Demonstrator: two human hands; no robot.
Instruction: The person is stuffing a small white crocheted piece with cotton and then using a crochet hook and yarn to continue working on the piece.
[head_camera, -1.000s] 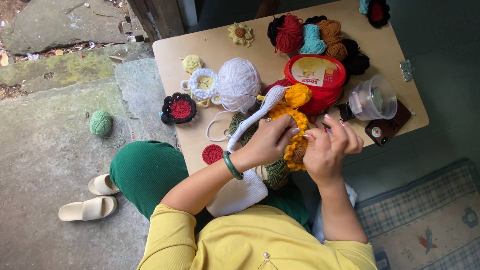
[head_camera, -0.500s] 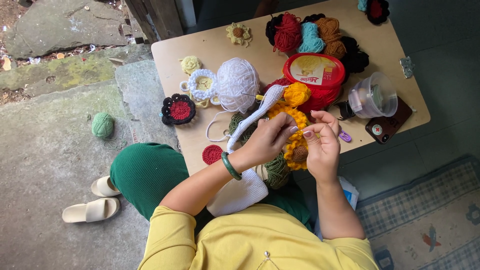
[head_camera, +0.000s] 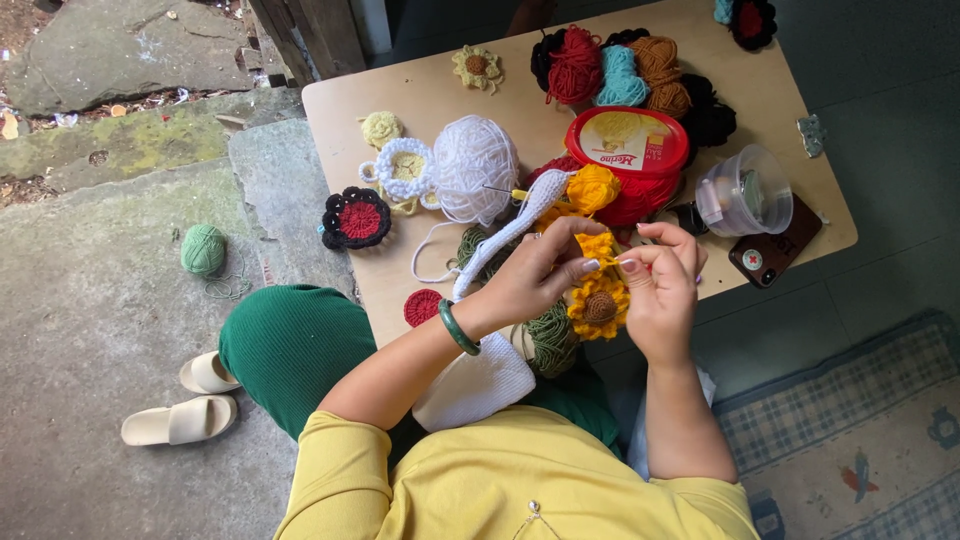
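- Left hand (head_camera: 530, 275) and right hand (head_camera: 665, 285) — fingers of both pinched on the yellow crochet flower (head_camera: 598, 295), just over the surface's (head_camera: 520, 85) near edge.
- Round red tub (head_camera: 627, 150), pale label on its lid, sits mid-surface; the hook seems hidden.

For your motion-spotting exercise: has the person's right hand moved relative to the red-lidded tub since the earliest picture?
Yes. The right hand has drawn in leftward toward the yellow crochet flower, while the red-lidded tub keeps its place on the table.
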